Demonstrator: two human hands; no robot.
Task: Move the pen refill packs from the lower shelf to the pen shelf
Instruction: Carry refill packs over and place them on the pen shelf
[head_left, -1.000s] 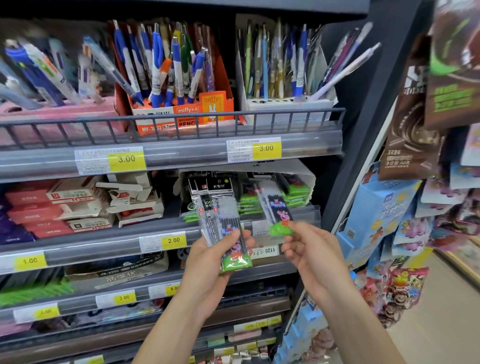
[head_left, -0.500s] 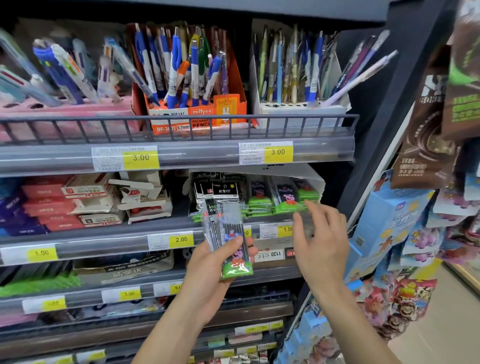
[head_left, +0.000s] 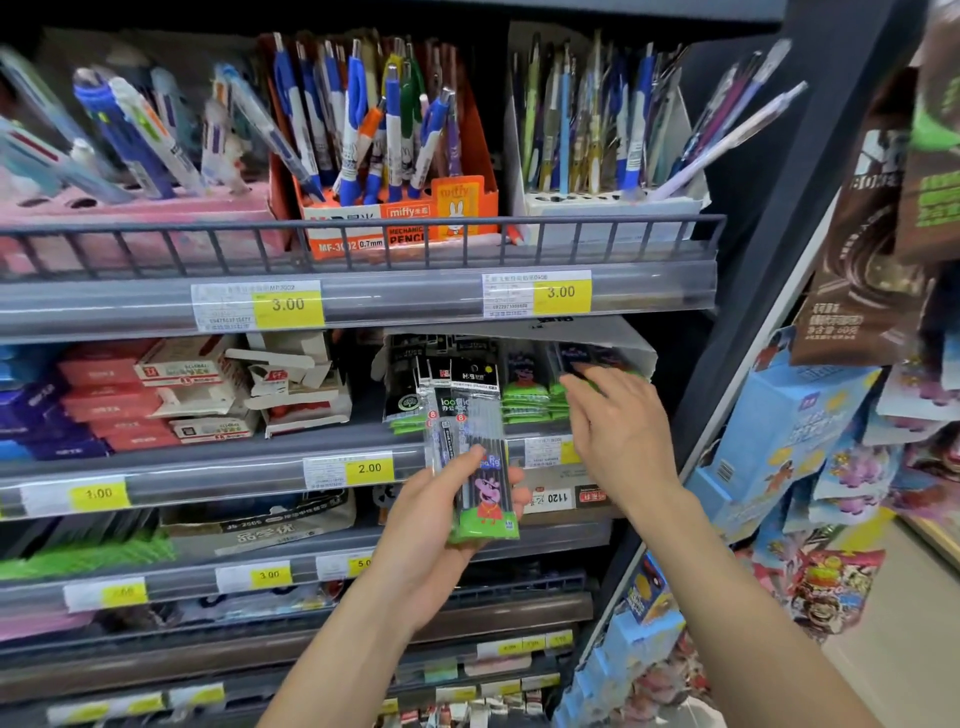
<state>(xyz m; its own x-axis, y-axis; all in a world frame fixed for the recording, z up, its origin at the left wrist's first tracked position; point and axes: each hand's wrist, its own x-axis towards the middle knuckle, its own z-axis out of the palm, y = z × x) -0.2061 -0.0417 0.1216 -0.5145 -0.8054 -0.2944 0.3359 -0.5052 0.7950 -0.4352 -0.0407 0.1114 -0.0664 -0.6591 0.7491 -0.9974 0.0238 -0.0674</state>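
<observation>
My left hand (head_left: 423, 530) grips a small stack of pen refill packs (head_left: 480, 467), clear sleeves with a green base and a cartoon pig, upright in front of the lower shelf. My right hand (head_left: 623, 431) reaches into the white carton (head_left: 613, 338) on that shelf. Its straight fingers touch the dark and green refill packs (head_left: 524, 400) standing there, and I see no pack pinched. Above, the pen shelf (head_left: 363, 306) has a wire rail, an orange pencil box (head_left: 400, 218) and a white pen holder (head_left: 597, 205).
Red and white stationery boxes (head_left: 197, 384) fill the lower shelf's left side. A pink pen tray (head_left: 130, 213) sits at the upper left. Snack bags (head_left: 862, 270) and blue cartons (head_left: 789, 426) hang on the right, close to my right arm. More shelves run below.
My right hand pinched one refill pack a second ago. It now holds none and has moved up and right into the carton. The left hand has kept its stack almost still.
</observation>
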